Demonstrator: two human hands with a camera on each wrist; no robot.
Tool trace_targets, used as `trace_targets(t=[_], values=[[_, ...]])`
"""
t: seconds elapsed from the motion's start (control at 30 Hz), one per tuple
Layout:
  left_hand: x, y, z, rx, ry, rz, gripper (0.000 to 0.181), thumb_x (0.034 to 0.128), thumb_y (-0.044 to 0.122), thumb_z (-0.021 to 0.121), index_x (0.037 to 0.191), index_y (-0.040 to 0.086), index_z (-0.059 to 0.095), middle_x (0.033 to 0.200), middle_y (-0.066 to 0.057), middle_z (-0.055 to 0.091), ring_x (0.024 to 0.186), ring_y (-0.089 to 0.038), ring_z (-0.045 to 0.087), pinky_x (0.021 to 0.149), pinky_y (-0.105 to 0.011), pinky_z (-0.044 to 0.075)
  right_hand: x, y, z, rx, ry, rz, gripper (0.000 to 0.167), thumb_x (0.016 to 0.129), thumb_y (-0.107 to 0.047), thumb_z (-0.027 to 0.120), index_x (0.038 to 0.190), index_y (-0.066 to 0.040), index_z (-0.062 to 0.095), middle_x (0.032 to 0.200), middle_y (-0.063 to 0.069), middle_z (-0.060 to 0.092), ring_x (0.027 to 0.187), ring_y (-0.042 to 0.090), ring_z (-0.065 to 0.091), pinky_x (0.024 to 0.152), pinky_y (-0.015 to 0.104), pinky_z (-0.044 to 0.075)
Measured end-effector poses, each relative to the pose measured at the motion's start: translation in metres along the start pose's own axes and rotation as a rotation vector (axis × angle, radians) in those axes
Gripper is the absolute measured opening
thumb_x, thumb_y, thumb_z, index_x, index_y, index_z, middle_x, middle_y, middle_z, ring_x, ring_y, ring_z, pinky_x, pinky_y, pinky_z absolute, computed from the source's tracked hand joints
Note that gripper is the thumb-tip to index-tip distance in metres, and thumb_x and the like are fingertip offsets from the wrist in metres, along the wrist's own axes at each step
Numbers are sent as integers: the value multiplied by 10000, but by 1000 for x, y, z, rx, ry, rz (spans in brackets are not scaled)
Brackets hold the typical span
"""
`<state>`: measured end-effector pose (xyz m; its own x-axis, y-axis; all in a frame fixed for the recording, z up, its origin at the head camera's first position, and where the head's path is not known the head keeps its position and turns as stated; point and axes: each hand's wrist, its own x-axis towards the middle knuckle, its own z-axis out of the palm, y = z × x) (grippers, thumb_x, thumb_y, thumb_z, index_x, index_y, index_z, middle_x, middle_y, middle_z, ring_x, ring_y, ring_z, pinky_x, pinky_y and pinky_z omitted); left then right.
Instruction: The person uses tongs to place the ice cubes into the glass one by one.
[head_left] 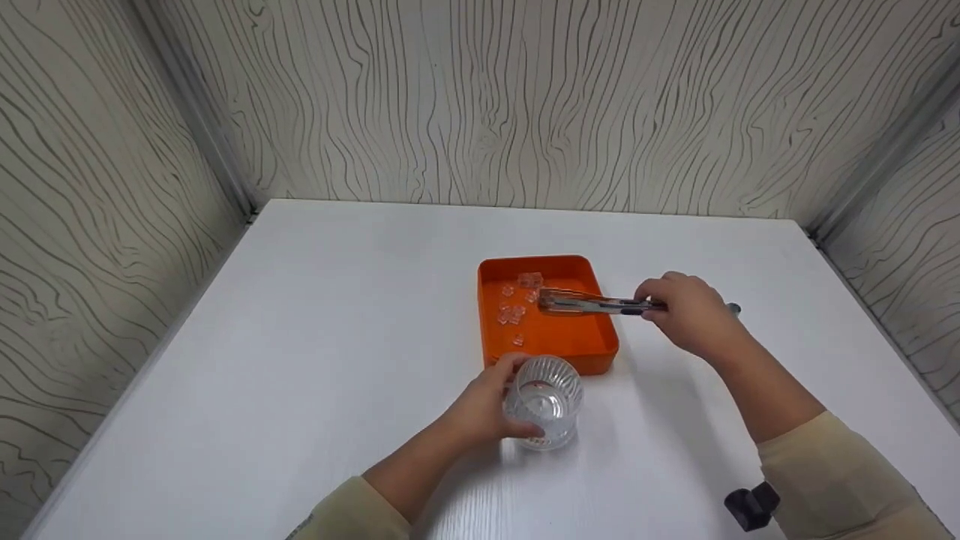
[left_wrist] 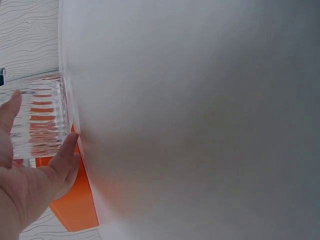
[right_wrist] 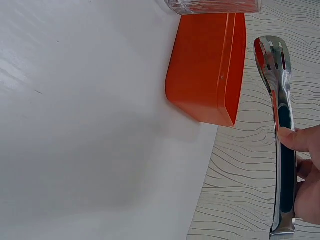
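My left hand [head_left: 484, 405] curls its fingers and thumb round a ribbed clear glass [head_left: 551, 397], which stands upright at the near edge of an orange tray [head_left: 570, 337]. In the left wrist view the same hand [left_wrist: 37, 180] lies along the side of the glass [left_wrist: 42, 115]. My right hand [head_left: 694, 311] grips metal tongs [head_left: 600, 304] with dark handle inlays, their tips over the tray beside small clear cubes [head_left: 512, 314]. The right wrist view shows the thumb of that hand [right_wrist: 307, 170] on the tongs [right_wrist: 285, 150].
Under everything is a white table [head_left: 337, 315], with patterned panels [head_left: 487, 105] behind it and at both sides. A small black object [head_left: 752, 505] is by my right sleeve. The tray's wall [right_wrist: 202, 65] rises from the table in the right wrist view.
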<state>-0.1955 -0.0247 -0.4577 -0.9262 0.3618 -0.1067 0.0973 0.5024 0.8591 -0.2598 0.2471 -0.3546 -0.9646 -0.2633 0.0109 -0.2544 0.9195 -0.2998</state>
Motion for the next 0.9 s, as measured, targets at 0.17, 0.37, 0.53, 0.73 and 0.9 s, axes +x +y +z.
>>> trace_targets(t=[0.17, 0.37, 0.53, 0.73, 0.9], values=[[0, 0, 0, 10, 4, -11, 797, 610, 297, 850, 1234, 398, 365, 1227, 144, 480, 1150, -132, 466, 978, -394, 409, -6, 1, -7, 54, -28, -22, 151, 851, -46, 598, 982, -100, 649, 854, 53, 553, 776, 227, 501, 663, 359, 455], [1, 0, 0, 10, 6, -15, 792, 613, 304, 846, 1231, 397, 359, 1230, 133, 482, 1144, -137, 471, 979, -397, 408, -14, -1, -13, 69, -57, -106, 142, 841, -44, 622, 957, -122, 647, 853, 7, 556, 784, 194, 499, 679, 330, 454], [1, 0, -1, 18, 9, -6, 781, 621, 310, 840, 1232, 380, 359, 1236, 109, 487, 1143, -160, 480, 980, -412, 405, -20, 0, -12, 75, -59, -205, 147, 824, -44, 648, 922, -154, 652, 841, -48, 558, 765, 148, 491, 670, 302, 450], [2, -2, -1, 10, 7, 5, 768, 631, 295, 836, 1227, 387, 360, 1211, 120, 496, 1116, -162, 494, 969, -410, 416, -25, 2, -8, 72, -87, -274, 158, 820, -45, 652, 917, -170, 656, 841, -74, 559, 760, 122, 482, 655, 279, 451], [2, -3, -1, -1, 2, 12, 765, 633, 282, 837, 1219, 395, 358, 1198, 135, 496, 1107, -153, 497, 973, -407, 411, -27, 1, -6, 58, -107, -282, 176, 809, -37, 658, 907, -184, 661, 831, -86, 560, 756, 113, 490, 659, 269, 462]])
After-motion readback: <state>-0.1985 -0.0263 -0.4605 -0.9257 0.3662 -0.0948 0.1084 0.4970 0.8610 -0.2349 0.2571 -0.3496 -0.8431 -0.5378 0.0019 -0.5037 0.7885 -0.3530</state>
